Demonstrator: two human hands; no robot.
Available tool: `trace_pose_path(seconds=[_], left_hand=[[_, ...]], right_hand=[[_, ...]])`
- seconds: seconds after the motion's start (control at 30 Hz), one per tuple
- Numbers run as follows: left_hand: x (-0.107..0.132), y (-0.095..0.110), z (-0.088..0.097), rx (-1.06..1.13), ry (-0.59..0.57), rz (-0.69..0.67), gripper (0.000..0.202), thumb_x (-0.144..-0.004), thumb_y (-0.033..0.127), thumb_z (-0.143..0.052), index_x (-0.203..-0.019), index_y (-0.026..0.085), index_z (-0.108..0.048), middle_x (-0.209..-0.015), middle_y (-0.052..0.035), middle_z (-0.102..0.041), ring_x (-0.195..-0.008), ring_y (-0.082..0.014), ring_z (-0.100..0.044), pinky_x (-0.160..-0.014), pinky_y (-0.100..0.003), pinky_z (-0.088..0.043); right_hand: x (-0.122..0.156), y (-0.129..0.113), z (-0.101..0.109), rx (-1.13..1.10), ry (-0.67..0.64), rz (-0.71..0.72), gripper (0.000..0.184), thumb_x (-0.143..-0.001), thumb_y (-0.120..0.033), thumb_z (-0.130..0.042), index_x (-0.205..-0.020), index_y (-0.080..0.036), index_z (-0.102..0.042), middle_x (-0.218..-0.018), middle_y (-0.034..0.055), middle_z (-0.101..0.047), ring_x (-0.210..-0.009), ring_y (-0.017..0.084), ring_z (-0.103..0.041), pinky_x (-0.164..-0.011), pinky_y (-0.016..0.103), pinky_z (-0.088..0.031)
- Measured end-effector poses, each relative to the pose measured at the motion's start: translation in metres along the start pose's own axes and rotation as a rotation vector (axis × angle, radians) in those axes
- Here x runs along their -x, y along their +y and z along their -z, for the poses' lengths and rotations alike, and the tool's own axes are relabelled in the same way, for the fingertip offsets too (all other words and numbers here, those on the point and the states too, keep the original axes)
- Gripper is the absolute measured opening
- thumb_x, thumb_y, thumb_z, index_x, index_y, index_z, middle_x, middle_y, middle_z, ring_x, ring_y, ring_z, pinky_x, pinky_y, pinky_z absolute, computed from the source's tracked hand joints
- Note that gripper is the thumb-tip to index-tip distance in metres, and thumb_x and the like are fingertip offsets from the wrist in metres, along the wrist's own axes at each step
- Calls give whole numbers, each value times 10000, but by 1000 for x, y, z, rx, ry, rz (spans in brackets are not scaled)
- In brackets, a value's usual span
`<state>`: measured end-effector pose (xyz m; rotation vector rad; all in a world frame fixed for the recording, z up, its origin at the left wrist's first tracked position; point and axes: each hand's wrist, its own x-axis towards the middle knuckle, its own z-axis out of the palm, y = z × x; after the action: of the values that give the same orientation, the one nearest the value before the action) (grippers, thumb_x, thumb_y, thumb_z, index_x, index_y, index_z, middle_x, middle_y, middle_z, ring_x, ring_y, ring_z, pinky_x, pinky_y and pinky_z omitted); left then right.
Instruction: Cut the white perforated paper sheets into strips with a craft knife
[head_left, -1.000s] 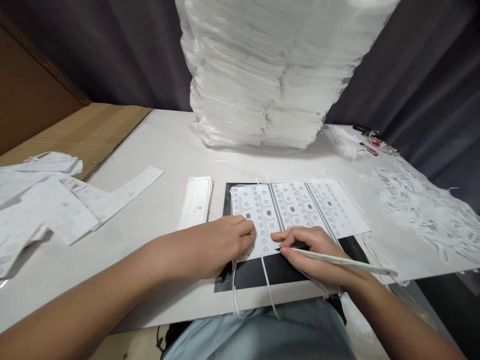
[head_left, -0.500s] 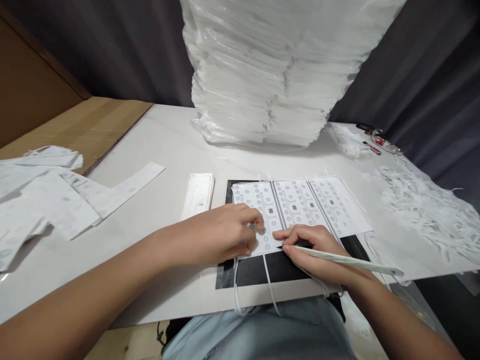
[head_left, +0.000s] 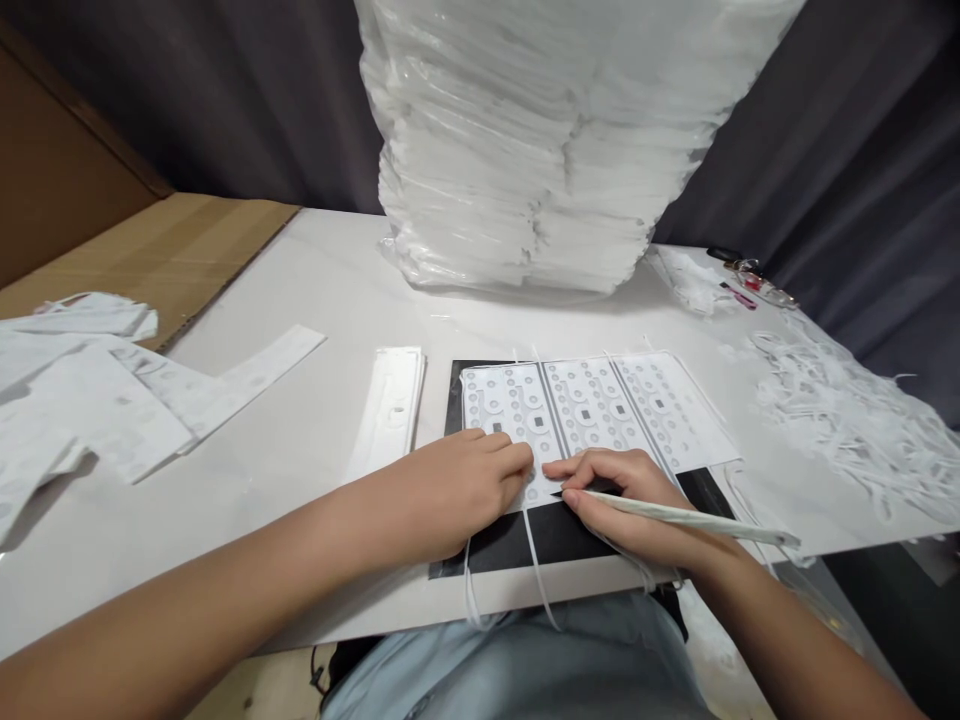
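Note:
A white sheet printed with grey dots and small dark squares lies on a black mat. White cords run from under its front edge over the table's edge. My left hand rests on the sheet's lower left part, fingers curled in and closed; whatever lies between their tips is hidden. In my right hand is a slim pale tool with a dark pointed tip. That tip touches or hovers over the sheet's front edge; I cannot tell which. My right index finger lies on the sheet.
Folded white strips lie left of the mat, and loose printed pieces farther left beside a cardboard box. A tall plastic-wrapped white stack stands behind. Tangled white cords are heaped at the right.
My left hand has shifted slightly over the sheet, and its fingers, apart before, have drawn together. My right hand and the tool have hardly moved.

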<state>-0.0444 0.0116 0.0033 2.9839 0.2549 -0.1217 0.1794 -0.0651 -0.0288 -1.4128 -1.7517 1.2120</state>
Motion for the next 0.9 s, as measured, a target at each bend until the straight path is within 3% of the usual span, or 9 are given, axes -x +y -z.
trace_pose_path(seconds=[0.2, 0.33, 0.43, 0.53, 0.63, 0.73, 0.8, 0.9], left_hand=[[2, 2, -2, -44, -13, -30, 179, -851, 88, -491, -974, 120, -617, -1008, -104, -573, -816, -216, -491, -724, -327, -383], [7, 1, 12, 116, -84, -23, 232, -707, 7, -555, -890, 146, -579, -986, -87, -584, -856, -217, -497, -749, -288, -399], [10, -4, 22, 231, -105, 91, 283, -648, -59, -486, -815, 165, -527, -834, -39, -594, -780, -190, -518, -659, -250, -400], [11, -13, 23, 221, -71, 218, 331, -698, -56, -415, -907, 171, -535, -762, -15, -609, -682, -176, -535, -577, -246, -381], [10, -19, 19, 177, 62, 170, 461, -745, -67, -375, -1081, 199, -544, -1080, -56, -640, -920, -198, -581, -740, -282, -430], [9, -19, 16, 157, 154, 65, 352, -823, -16, -409, -1025, 193, -607, -1379, -88, -480, -1204, -254, -471, -936, -377, -392], [9, -17, 14, 189, 133, 32, 182, -877, 100, -491, -921, 178, -649, -1380, -98, -482, -1217, -265, -465, -964, -399, -388], [7, -15, 10, 209, 101, 2, 131, -885, 191, -567, -822, 178, -681, -1322, -83, -538, -1168, -261, -502, -957, -404, -403]], right_hand=[[0, -1, 0, 7, -13, -4, 86, -822, -191, -579, -748, -230, -597, -1113, 20, -707, -1083, 186, -642, -940, 327, -475], [0, -6, 2, 39, -50, -21, 99, -841, -198, -560, -752, -236, -578, -1152, 4, -694, -1103, 183, -632, -927, 319, -475], [1, -8, 4, 50, -72, -38, 98, -843, -197, -558, -754, -237, -566, -1177, 1, -683, -1110, 189, -627, -923, 329, -472], [1, -8, 5, 43, -75, -30, 96, -846, -207, -560, -755, -237, -562, -1174, 1, -684, -1116, 192, -621, -925, 334, -467], [2, -7, 4, 35, -70, -17, 88, -845, -203, -560, -763, -235, -564, -1172, 6, -683, -1126, 192, -615, -936, 338, -460], [2, -6, 3, 35, -68, -17, 85, -842, -200, -559, -762, -230, -566, -1172, 20, -681, -1125, 201, -615, -943, 351, -457], [2, -5, 3, 35, -66, -13, 82, -837, -198, -561, -761, -228, -567, -1171, 31, -681, -1121, 207, -617, -943, 358, -459], [2, -5, 3, 34, -59, 0, 83, -836, -202, -562, -757, -226, -570, -1157, 39, -687, -1122, 214, -617, -950, 369, -458]])
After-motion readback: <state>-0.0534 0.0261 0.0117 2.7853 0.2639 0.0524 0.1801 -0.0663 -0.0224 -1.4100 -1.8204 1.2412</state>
